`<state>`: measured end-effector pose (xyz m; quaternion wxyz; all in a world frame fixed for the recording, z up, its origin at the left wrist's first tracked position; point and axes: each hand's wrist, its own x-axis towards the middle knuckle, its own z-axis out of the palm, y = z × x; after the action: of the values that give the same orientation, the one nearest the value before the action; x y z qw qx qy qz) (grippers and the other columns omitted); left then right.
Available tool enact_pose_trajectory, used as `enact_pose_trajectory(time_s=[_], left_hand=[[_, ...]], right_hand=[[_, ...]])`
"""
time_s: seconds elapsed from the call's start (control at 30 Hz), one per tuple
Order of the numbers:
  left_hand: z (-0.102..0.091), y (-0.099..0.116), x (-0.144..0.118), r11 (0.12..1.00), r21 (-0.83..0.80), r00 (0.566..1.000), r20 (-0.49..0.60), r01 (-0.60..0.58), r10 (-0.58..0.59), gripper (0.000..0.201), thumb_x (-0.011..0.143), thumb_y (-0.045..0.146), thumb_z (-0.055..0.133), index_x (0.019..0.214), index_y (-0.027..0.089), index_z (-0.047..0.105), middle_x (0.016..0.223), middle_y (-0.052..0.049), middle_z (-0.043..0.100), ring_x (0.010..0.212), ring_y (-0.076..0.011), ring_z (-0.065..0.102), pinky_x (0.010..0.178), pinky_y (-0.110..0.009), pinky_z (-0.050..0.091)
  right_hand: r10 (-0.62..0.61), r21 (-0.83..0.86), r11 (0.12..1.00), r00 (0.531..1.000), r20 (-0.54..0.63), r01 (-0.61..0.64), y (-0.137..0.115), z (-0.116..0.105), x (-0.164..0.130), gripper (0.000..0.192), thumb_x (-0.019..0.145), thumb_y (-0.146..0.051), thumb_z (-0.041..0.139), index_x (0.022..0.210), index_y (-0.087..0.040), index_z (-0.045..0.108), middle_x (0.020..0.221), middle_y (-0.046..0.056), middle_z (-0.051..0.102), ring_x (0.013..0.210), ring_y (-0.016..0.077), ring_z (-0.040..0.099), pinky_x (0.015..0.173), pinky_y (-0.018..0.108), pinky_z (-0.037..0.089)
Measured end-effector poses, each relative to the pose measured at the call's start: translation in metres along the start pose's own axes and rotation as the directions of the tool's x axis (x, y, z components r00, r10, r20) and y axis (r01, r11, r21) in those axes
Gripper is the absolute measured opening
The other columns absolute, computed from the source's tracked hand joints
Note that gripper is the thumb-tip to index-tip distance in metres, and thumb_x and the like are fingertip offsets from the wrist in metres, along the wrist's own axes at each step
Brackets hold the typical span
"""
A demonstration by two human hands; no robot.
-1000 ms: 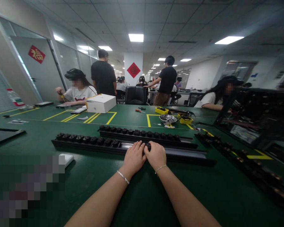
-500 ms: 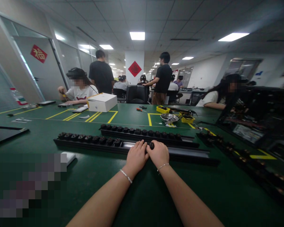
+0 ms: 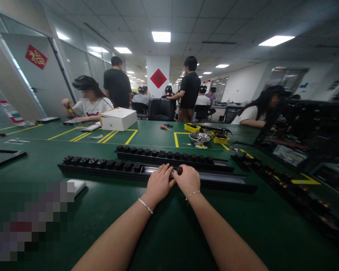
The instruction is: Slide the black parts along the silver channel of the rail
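Observation:
Across the green table lies a long black rail (image 3: 101, 170) with a shiny inner channel. Its left part carries a row of black round-topped modules (image 3: 110, 164); the channel shows bare either side of my hands. My left hand (image 3: 160, 180) rests over the middle of the rail, fingers stretched out flat and thumb pointing right. Close beside it, my right hand (image 3: 188, 180) is closed around a single black round-topped module (image 3: 180, 170) at the rail. My fingers hide its lower part, so I cannot tell how it sits in the channel.
Behind lies a second filled rail (image 3: 169, 156); another row of modules (image 3: 282, 184) runs down the right. Farther back are a metal bowl (image 3: 199, 138), yellow trays (image 3: 193, 128), a screwdriver (image 3: 165, 128) and a white box (image 3: 118, 119). A dark open frame (image 3: 299, 131) stands right. Co-workers sit across the table.
The whole view has shifted slightly left and up. Both hands stay at the same part of the rail, the right still on the module.

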<state>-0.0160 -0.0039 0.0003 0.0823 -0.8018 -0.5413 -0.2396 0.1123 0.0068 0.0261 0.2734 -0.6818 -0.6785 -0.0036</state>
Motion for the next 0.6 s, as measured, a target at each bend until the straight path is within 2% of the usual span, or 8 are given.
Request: enact_pose_trajectory(time_s=[0.2,0.37,0.6], left_hand=[[0.000,-0.002,0.000,1.000,0.001,1.000,-0.001,0.004,-0.004,0.048,0.085,0.042,0.053,0.124,0.014,0.051,0.137,-0.011,0.049,0.127,-0.0256,0.043,0.105,-0.040,0.037],[0.002,-0.003,0.002,1.000,0.015,1.000,-0.020,0.001,-0.001,0.045,0.084,0.045,0.055,0.110,0.008,0.057,0.131,-0.016,0.053,0.125,-0.0273,0.046,0.104,-0.039,0.038],[0.001,-0.002,0.004,1.000,0.012,1.000,-0.020,-0.002,0.002,0.038,0.085,0.044,0.054,0.103,0.010,0.059,0.130,-0.017,0.054,0.124,-0.0269,0.047,0.103,-0.041,0.039]], right_hand=[[-0.003,-0.004,1.000,1.000,-0.011,0.003,0.005,0.001,0.000,0.022,0.076,-0.033,0.051,0.088,-0.021,0.065,0.092,0.006,0.068,0.094,0.0201,0.056,0.084,0.031,0.036],[0.024,-0.007,1.000,0.999,-0.026,-0.024,0.013,0.000,0.002,0.022,0.076,-0.031,0.049,0.087,-0.019,0.065,0.093,0.007,0.068,0.095,0.0209,0.056,0.084,0.031,0.036],[0.089,0.019,0.996,0.996,-0.022,-0.088,0.017,-0.001,0.003,0.031,0.075,-0.033,0.050,0.098,-0.017,0.063,0.096,0.009,0.067,0.098,0.0224,0.056,0.084,0.033,0.037]])
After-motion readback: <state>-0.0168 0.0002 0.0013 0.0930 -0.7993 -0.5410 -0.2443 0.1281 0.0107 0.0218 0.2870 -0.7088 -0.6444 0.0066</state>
